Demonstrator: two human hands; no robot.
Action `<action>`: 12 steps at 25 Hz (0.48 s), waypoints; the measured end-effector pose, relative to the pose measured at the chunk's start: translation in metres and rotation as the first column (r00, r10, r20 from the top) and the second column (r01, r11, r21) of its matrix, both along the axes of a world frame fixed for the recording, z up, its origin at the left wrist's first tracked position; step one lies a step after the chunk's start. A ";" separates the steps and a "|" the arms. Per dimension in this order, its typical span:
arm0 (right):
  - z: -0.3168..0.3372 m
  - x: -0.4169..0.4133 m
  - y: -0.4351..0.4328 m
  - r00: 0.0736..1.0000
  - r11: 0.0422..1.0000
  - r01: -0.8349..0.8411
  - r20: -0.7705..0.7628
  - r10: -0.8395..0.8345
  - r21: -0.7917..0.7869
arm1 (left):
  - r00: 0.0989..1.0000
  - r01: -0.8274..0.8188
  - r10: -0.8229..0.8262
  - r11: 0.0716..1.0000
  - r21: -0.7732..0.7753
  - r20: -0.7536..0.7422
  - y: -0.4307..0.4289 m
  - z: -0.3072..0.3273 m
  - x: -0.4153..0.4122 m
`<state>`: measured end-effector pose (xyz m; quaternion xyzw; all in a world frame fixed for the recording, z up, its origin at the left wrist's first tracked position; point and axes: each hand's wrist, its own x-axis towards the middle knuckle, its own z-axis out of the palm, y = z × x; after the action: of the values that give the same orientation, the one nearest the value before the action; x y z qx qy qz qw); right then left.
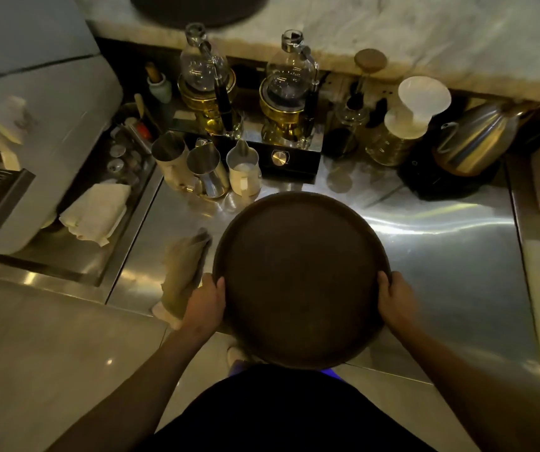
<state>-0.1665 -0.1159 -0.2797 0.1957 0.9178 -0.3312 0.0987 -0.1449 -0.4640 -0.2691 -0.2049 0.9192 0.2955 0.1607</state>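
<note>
A round dark brown tray [299, 275] with nothing on it is held level over the front edge of the steel counter [451, 249]. My left hand [205, 303] grips its left rim, thumb on top. My right hand [395, 300] grips the right rim the same way. The tray's near edge hangs past the counter, over my dark clothing.
A folded beige cloth [185, 269] lies just left of the tray. Behind stand three steel milk jugs [208, 168], two glass siphon brewers [286, 102] on a black base, a glass jar with a white dripper [418, 106] and a steel kettle [480, 138]. An espresso machine [33, 125] fills the left.
</note>
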 end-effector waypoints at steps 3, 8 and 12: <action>0.014 -0.002 0.002 0.997 0.999 0.038 -0.068 -0.040 -0.036 | 0.997 0.018 -0.017 1.000 0.022 -0.069 0.000 0.017 -0.011; 0.039 -0.008 0.003 0.981 0.991 0.104 -0.159 -0.115 -0.078 | 0.984 0.053 -0.044 0.998 0.047 -0.172 -0.002 0.046 -0.023; 0.056 -0.008 0.003 0.957 0.975 0.150 -0.225 -0.185 -0.164 | 0.960 0.078 -0.049 0.992 0.095 -0.277 -0.007 0.067 -0.028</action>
<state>-0.1746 -0.1133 -0.2234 0.2241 0.8765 -0.4252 -0.0271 -0.1725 -0.4708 -0.2022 -0.1237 0.9218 0.3637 0.0517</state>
